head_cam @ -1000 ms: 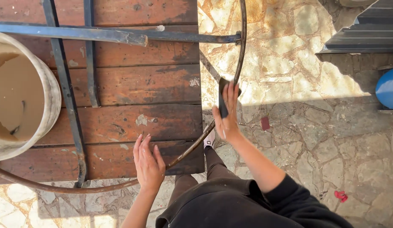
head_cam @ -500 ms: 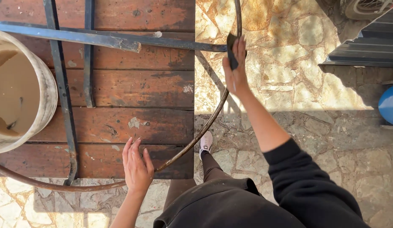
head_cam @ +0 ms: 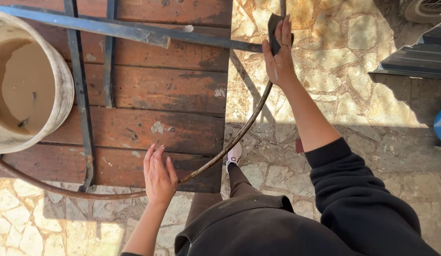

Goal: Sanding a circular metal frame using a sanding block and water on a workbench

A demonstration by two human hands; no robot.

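Right hand [head_cam: 279, 54]: has slid further up the curved rusty rim [head_cam: 239, 135], fingers closed on a dark pad [head_cam: 273, 26].
Left hand [head_cam: 159, 174]: still flat, open, steadying the rim on the wooden table [head_cam: 149, 95].

My sleeve [head_cam: 362, 199] is black. The pad [head_cam: 273, 32] in my right hand [head_cam: 280, 57] is dark grey. The curved hoop [head_cam: 239, 135] is rusty brown, the desk [head_cam: 173, 95] planks reddish-brown with black stains, the bucket [head_cam: 64, 85] off-white holding tan liquid, the floor [head_cam: 334, 61] mottled beige stone.
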